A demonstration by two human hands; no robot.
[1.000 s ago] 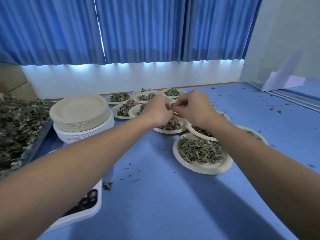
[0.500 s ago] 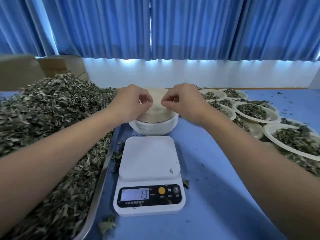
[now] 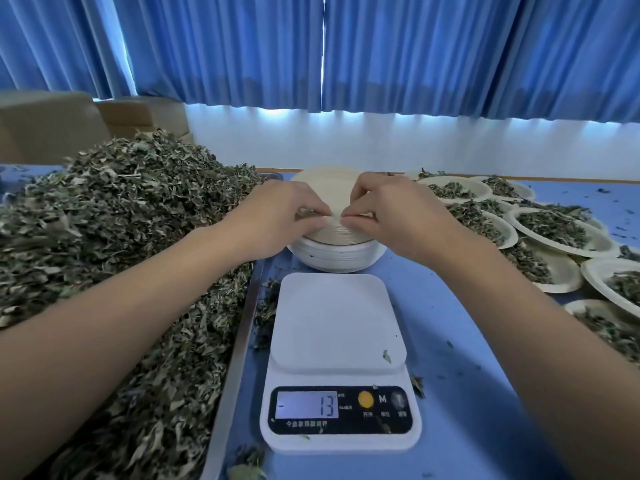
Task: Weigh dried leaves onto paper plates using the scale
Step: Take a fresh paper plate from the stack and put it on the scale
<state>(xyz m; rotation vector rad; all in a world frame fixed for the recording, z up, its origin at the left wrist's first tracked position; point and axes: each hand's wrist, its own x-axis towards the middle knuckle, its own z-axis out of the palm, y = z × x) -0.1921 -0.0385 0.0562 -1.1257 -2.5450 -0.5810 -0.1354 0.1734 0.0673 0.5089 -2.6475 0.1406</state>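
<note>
While beyond the scale (image 3: 337, 327) (display lit), left hand (image 3: 277, 216), right hand (image 3: 391, 213): pinches on plate stack (image 3: 332, 188) rim.

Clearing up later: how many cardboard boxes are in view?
2: a large box far left behind the leaf pile, a smaller box just right of it. Others may be hidden behind the leaves.

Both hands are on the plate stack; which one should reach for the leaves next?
Probably left: the left hand sits beside the leaf heap; the right hand is across the stack, nearer the filled plates.
</note>
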